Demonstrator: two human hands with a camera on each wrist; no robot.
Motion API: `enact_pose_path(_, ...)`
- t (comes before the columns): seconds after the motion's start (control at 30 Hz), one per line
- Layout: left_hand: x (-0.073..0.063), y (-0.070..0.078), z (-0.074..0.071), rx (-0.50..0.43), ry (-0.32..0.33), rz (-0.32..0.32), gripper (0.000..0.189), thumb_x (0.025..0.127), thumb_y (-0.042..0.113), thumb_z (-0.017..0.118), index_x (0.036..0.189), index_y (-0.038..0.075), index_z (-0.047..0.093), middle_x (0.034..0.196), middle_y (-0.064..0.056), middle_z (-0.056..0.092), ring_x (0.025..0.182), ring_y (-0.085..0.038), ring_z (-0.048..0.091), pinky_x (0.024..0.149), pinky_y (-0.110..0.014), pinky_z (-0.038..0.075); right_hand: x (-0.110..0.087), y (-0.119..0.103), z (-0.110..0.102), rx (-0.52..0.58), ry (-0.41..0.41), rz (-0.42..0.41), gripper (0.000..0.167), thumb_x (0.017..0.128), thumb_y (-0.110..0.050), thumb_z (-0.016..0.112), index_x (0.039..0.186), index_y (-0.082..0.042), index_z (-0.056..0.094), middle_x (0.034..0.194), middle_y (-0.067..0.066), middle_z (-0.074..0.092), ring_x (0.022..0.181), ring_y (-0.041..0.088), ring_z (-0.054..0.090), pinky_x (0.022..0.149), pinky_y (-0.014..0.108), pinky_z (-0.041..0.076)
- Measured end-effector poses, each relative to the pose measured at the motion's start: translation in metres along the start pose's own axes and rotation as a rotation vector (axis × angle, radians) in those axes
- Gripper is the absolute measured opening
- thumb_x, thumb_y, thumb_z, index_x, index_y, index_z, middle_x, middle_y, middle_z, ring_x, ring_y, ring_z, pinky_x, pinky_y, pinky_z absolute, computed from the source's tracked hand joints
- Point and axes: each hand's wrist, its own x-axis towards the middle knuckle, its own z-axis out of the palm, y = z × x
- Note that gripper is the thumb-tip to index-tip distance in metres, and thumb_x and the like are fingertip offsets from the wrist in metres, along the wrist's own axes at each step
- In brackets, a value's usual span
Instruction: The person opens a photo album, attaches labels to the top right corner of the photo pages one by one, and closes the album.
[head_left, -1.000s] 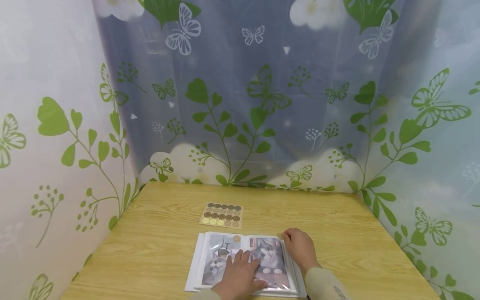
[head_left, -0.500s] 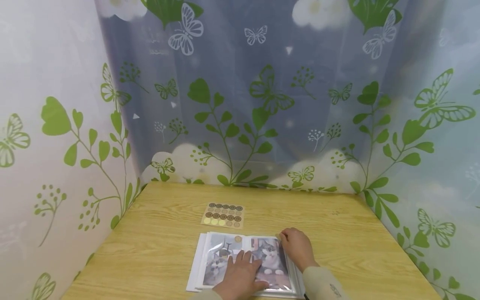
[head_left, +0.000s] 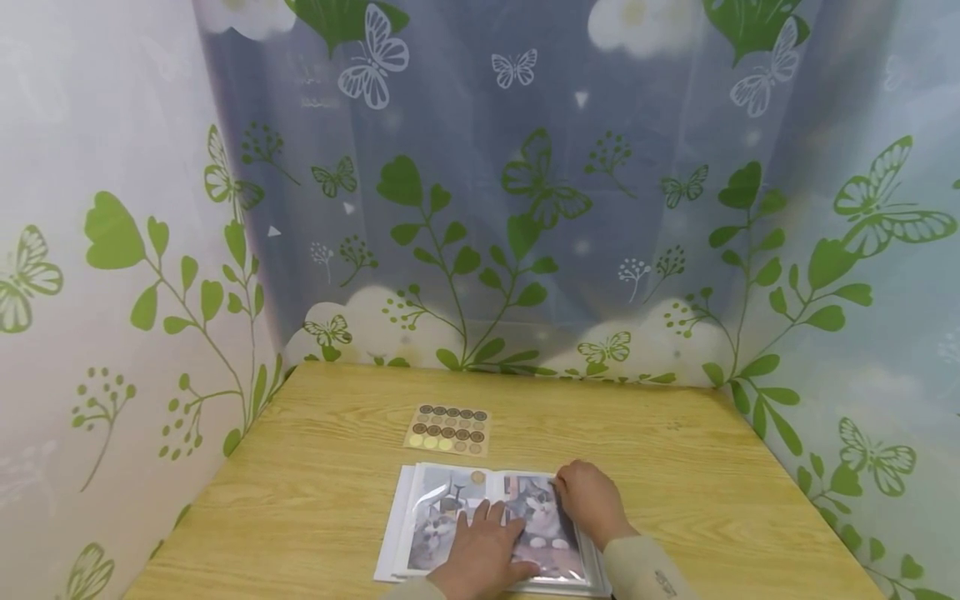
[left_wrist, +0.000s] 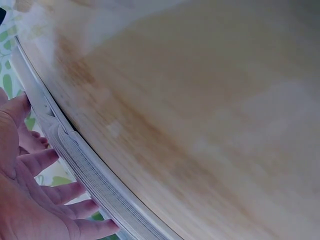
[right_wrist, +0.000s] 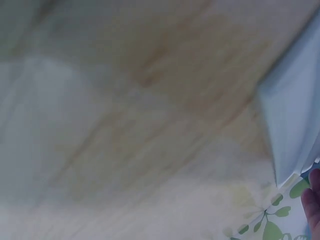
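A white photo album (head_left: 392,533) lies open on the table, with a cat photo (head_left: 431,537) in the left clear sleeve and another cat photo (head_left: 542,508) in the right one. One round tan sticker (head_left: 477,477) sits at the left page's top right corner. My left hand (head_left: 483,550) rests spread over the album's middle; in the left wrist view its fingers (left_wrist: 65,192) lie along the page stack. At the right page's upper outer corner, my right hand (head_left: 595,504) has its fingers curled into a pinch, a small tan sticker edge just showing at the tips.
Beyond the album lies a sheet of round stickers (head_left: 448,429), dark and tan, with several pale yellow spots in its nearest row. The wooden table (head_left: 315,467) is bordered by a printed leaf-and-butterfly curtain (head_left: 480,250) at the back and both sides.
My right hand has shifted slightly left and nearer, its fingertips coming over the right photo's upper corner. My left hand stays spread on the album. The head view has turned slightly.
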Motion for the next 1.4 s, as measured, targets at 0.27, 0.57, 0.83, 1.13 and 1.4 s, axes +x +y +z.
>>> enact_pose_path(0.27,0.001,0.0,0.001,0.008,-0.001,0.003,0.068,0.08,0.064,0.068,0.129,0.017,0.064,0.134,-0.015,0.055,0.128,-0.039,0.048,0.1,-0.063,0.041,-0.012,-0.003,0.0,-0.068,0.014,-0.098,0.007,0.088,-0.016,0.072,0.086,-0.01,0.072,0.083,0.001,0.061,0.076,0.022,0.06,0.068,0.042,0.055)
enact_pose_path(0.57,0.002,-0.001,0.002,0.02,0.005,0.008,0.067,0.081,0.064,0.067,0.129,0.017,0.064,0.133,-0.015,0.055,0.127,-0.039,0.048,0.099,-0.063,0.041,-0.025,-0.009,-0.002,-0.135,-0.069,-0.176,0.029,0.096,-0.026,0.064,0.113,-0.003,0.068,0.115,0.012,0.063,0.111,0.033,0.059,0.099,0.053,0.045)
enact_pose_path(0.83,0.002,0.0,0.002,0.044,-0.007,0.006,0.067,0.081,0.065,0.066,0.128,0.017,0.065,0.132,-0.014,0.056,0.127,-0.038,0.049,0.098,-0.062,0.043,-0.036,-0.021,-0.009,-0.041,-0.179,-0.102,0.049,0.102,-0.037,0.052,0.129,0.003,0.06,0.13,0.016,0.06,0.124,0.035,0.053,0.107,0.061,0.035)
enact_pose_path(1.13,0.002,-0.002,0.004,0.063,0.021,0.006,0.067,0.082,0.065,0.066,0.128,0.016,0.065,0.134,-0.015,0.056,0.127,-0.038,0.049,0.099,-0.062,0.042,-0.036,-0.025,-0.009,0.025,-0.203,-0.051,0.058,0.103,-0.043,0.047,0.135,0.005,0.054,0.139,0.02,0.053,0.132,0.036,0.046,0.11,0.064,0.028)
enact_pose_path(1.4,0.002,-0.001,0.006,0.044,-0.006,0.004,0.067,0.082,0.064,0.067,0.13,0.017,0.064,0.136,-0.015,0.055,0.129,-0.039,0.048,0.1,-0.063,0.041,-0.033,-0.024,-0.004,-0.006,-0.195,-0.043,0.057,0.103,-0.043,0.047,0.135,0.004,0.055,0.138,0.021,0.054,0.132,0.038,0.046,0.11,0.064,0.028)
